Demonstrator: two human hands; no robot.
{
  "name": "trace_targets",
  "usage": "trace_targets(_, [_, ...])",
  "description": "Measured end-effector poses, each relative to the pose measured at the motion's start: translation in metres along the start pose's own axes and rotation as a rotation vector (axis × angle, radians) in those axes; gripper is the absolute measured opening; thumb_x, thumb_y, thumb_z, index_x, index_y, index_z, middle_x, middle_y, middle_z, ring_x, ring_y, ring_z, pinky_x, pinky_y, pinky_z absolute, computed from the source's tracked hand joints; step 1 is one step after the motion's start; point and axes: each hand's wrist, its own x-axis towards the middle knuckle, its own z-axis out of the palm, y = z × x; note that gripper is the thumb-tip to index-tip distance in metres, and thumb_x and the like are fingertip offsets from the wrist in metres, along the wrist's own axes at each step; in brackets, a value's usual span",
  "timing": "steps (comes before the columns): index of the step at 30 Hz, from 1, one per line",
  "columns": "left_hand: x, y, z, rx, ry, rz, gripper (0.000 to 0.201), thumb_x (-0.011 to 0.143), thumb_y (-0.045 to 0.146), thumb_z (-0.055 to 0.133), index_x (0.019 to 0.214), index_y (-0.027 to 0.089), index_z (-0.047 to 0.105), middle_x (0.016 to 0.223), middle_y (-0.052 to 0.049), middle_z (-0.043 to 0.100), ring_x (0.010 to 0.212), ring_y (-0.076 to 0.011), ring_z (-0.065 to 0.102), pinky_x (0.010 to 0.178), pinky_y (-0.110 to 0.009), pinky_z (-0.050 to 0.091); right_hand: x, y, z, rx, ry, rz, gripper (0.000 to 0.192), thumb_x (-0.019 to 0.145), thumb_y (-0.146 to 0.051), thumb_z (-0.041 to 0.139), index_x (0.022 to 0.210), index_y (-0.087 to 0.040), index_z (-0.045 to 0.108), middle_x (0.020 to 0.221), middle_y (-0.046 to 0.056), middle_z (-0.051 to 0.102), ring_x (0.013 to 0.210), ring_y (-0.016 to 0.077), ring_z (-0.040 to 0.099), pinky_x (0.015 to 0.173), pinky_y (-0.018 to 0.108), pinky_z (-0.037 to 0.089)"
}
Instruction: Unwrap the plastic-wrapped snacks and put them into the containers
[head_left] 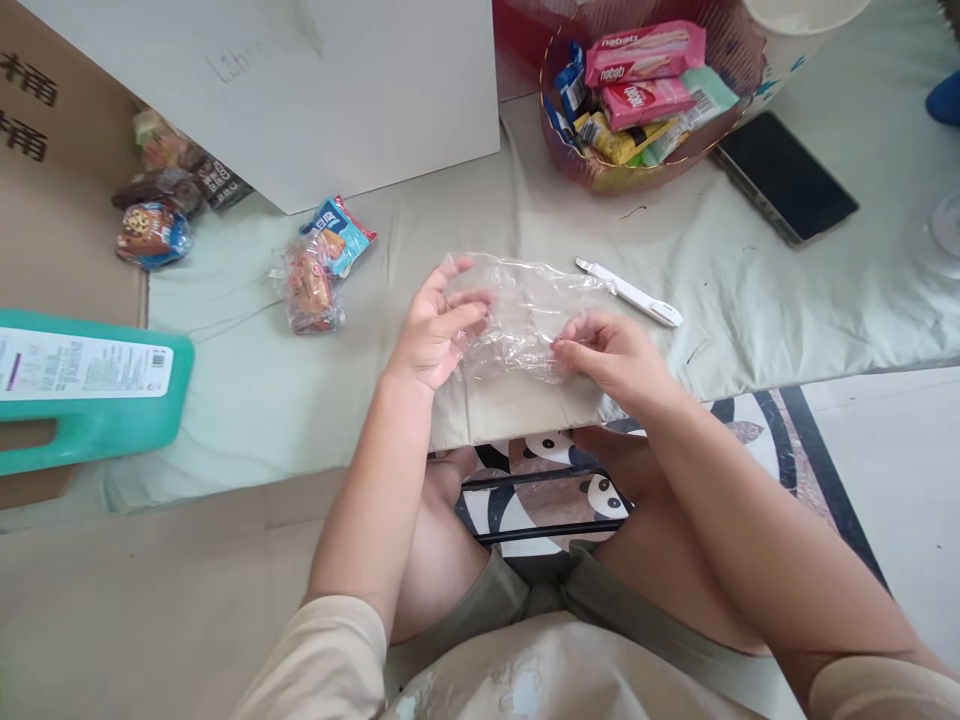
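1. While both hands work it, clear plastic bag (525,310) lies crumpled at frame centre, on pale green cloth (787,290).
2. Left hand (439,330), centre-left: fingers curled over bag's left edge, gripping the film.
3. Right hand (611,355), centre-right: thumb & forefinger pinched on bag's lower right part.
4. White pen-like tool (630,293) just right of bag, apart from it.
5. Snack packets (319,270) left of bag; more upper left.
6. Pink basket (600,172) w/ wafer packs, top centre-right; black phone (787,175) beside it.
7. Teal jug (90,400) at left edge.
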Motion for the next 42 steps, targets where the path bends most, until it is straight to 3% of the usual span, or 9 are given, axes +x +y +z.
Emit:
trace_targets(7, [-0.006,0.001,-0.001,0.214,-0.112,-0.116,0.039,0.064,0.035,0.09,0.091,0.016,0.068,0.075,-0.001,0.072,0.062,-0.0137,0.07,0.055,-0.023,0.056,0.001,0.001,-0.002,0.078,0.005,0.002,0.026,0.076,-0.031,0.074,0.085,-0.025,0.05,0.058,-0.005,0.066,0.048,0.0149,0.062,0.05,0.03,0.052])
trace_targets(15, [-0.006,0.008,-0.004,0.195,-0.164,-0.107,0.042,0.065,0.034,0.086,0.099,0.02,0.067,0.065,0.002,0.067,0.05,-0.0124,0.064,0.044,-0.021,0.046,-0.005,-0.003,-0.007,0.104,-0.184,-0.045,0.035,0.077,-0.032,0.072,0.107,-0.025,0.056,0.057,-0.008,0.067,0.049,0.0146,0.064,0.053,0.03,0.054])
trace_targets(19, [-0.009,0.006,-0.003,0.225,-0.169,-0.072,0.037,0.067,0.03,0.082,0.098,0.025,0.063,0.052,0.008,0.057,0.04,-0.012,0.055,0.038,-0.023,0.045,-0.006,-0.002,-0.005,0.113,-0.129,-0.069,0.042,0.08,-0.03,0.068,0.121,-0.027,0.062,0.054,-0.01,0.059,0.048,0.014,0.059,0.051,0.029,0.048])
trace_targets(24, [-0.011,0.009,-0.005,0.128,-0.23,0.037,0.031,0.067,0.035,0.082,0.077,0.025,0.054,0.048,0.007,0.051,0.035,-0.0114,0.049,0.034,-0.022,0.037,-0.008,0.0,-0.004,0.206,-0.007,-0.169,0.011,0.077,-0.033,0.067,0.086,-0.027,0.066,0.064,-0.004,0.059,0.05,0.0124,0.05,0.049,0.03,0.041])
trace_targets(28, [-0.01,0.012,-0.009,0.109,-0.307,0.067,0.04,0.074,0.054,0.073,0.065,0.022,0.051,0.052,0.0,0.052,0.041,-0.0135,0.052,0.04,-0.027,0.043,-0.008,-0.002,-0.01,0.143,0.002,-0.172,0.022,0.075,-0.045,0.06,0.07,-0.024,0.064,0.071,0.005,0.063,0.055,0.0148,0.048,0.05,0.034,0.037])
trace_targets(32, [-0.005,0.005,-0.008,0.267,-0.203,0.03,0.034,0.073,0.04,0.076,0.068,0.021,0.049,0.064,0.001,0.052,0.052,-0.0099,0.054,0.049,-0.024,0.044,-0.003,-0.001,-0.012,0.044,0.106,-0.159,0.027,0.08,-0.047,0.063,0.069,-0.023,0.062,0.066,0.003,0.059,0.057,0.0134,0.047,0.052,0.03,0.035])
trace_targets(34, [0.0,-0.002,-0.006,0.327,-0.149,0.063,0.033,0.066,0.024,0.079,0.073,0.021,0.047,0.068,0.004,0.053,0.055,-0.0084,0.054,0.051,-0.021,0.043,-0.001,0.001,-0.009,0.038,0.169,-0.085,0.019,0.074,-0.034,0.075,0.084,-0.024,0.062,0.061,-0.004,0.054,0.054,0.0111,0.043,0.051,0.027,0.032])
trace_targets(37, [0.008,-0.009,-0.004,0.329,-0.052,0.144,0.03,0.068,0.017,0.073,0.082,0.023,0.048,0.078,0.004,0.058,0.062,-0.0091,0.058,0.057,-0.021,0.047,0.002,0.003,-0.003,0.131,0.151,0.02,0.04,0.067,-0.026,0.08,0.102,-0.025,0.06,0.062,-0.008,0.054,0.053,0.0103,0.045,0.051,0.026,0.033])
trace_targets(42, [0.009,-0.013,0.005,0.444,0.492,0.555,0.023,0.079,0.013,0.07,0.088,0.022,0.05,0.088,0.001,0.059,0.084,-0.0109,0.062,0.081,-0.023,0.051,0.003,0.005,0.002,0.047,0.289,-0.115,0.018,0.078,-0.028,0.069,0.075,-0.023,0.053,0.066,-0.004,0.052,0.062,0.011,0.047,0.059,0.028,0.037])
